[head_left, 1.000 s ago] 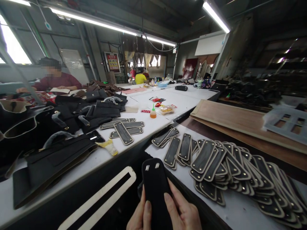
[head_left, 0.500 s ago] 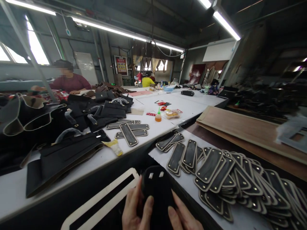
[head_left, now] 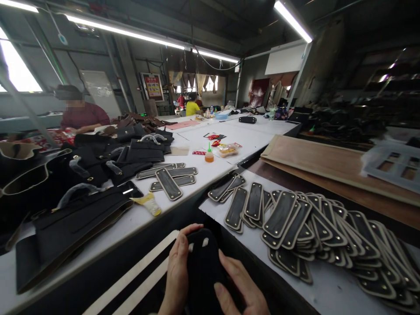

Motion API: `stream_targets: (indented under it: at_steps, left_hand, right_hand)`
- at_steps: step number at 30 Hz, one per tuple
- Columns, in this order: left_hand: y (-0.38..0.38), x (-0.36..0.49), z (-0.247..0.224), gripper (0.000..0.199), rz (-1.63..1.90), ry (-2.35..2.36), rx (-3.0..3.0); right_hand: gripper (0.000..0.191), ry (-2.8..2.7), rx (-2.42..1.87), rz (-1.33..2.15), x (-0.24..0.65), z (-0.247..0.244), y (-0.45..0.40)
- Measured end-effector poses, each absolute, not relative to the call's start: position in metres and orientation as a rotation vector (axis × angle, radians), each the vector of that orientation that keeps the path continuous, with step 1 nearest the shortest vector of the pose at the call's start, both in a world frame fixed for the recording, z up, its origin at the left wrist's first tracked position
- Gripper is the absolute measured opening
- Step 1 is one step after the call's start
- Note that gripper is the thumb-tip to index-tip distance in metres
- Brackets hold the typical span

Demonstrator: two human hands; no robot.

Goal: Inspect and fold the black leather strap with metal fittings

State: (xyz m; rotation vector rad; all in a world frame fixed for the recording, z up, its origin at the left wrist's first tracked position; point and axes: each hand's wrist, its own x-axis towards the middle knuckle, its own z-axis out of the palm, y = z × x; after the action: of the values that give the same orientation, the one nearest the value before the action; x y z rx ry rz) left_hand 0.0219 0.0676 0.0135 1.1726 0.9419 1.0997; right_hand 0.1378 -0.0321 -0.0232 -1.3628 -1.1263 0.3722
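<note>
Low at the front centre, both hands hold a dark, round-ended black piece point(head_left: 204, 267) with two small pale tabs near its top. My left hand point(head_left: 177, 271) wraps its left edge, fingers up at the rounded end. My right hand point(head_left: 242, 282) grips the right edge, its thumb lying on the face. The lower part of the piece runs out of view. Pale strips point(head_left: 131, 280) show to the left of my left hand. To the right lies a big heap of black panels point(head_left: 282, 214) with pale borders and brass-coloured studs.
Black leather bags point(head_left: 75, 223) crowd the left table, beside a phone point(head_left: 133, 189) and a yellow-and-white packet point(head_left: 149, 204). More studded panels point(head_left: 168, 183) lie there. A small bottle point(head_left: 209, 155) stands further back. A brown board point(head_left: 328, 170) is at right. A person point(head_left: 83, 116) sits far left.
The view has turned slightly right. My left hand has slid up to the top of the black piece, and its thumb has left the face. The right hand still grips the other side.
</note>
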Motion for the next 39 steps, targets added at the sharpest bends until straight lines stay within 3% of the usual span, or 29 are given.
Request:
stream_targets:
  at_steps: [7, 15, 22, 25, 32, 37, 39]
  left_hand:
    - [0.07, 0.025, 0.009, 0.067, 1.142, 0.946, 1.162]
    - [0.063, 0.027, 0.009, 0.067, 1.174, 0.997, 1.201]
    - [0.069, 0.022, 0.019, 0.071, 1.09, 0.797, 1.169]
    - [0.07, 0.02, 0.023, 0.07, 1.023, 0.706, 1.154]
    - [0.068, 0.019, 0.015, 0.063, 1.053, 0.636, 1.238]
    - [0.068, 0.019, 0.007, 0.057, 1.054, 0.557, 1.212]
    - [0.068, 0.019, 0.003, 0.058, 1.049, 0.559, 1.21]
  right_hand:
    - [0.041, -1.204, -1.337, 0.641, 0.155, -0.009, -0.018]
    - [0.037, -1.155, -1.319, 0.448, 0.138, -0.004, -0.007]
    - [0.03, -1.109, -1.36, 0.515, 0.145, -0.02, -0.012]
    - [0.037, -1.167, -1.376, 0.538, 0.158, -0.016, -0.008]
    - [0.041, -1.74, -1.303, 0.031, 0.174, 0.028, 0.012]
    - [0.012, -1.718, -1.24, -0.032, 0.166, 0.036, 0.014]
    - [0.014, -1.759, -1.205, -0.036, 0.165, 0.037, 0.011]
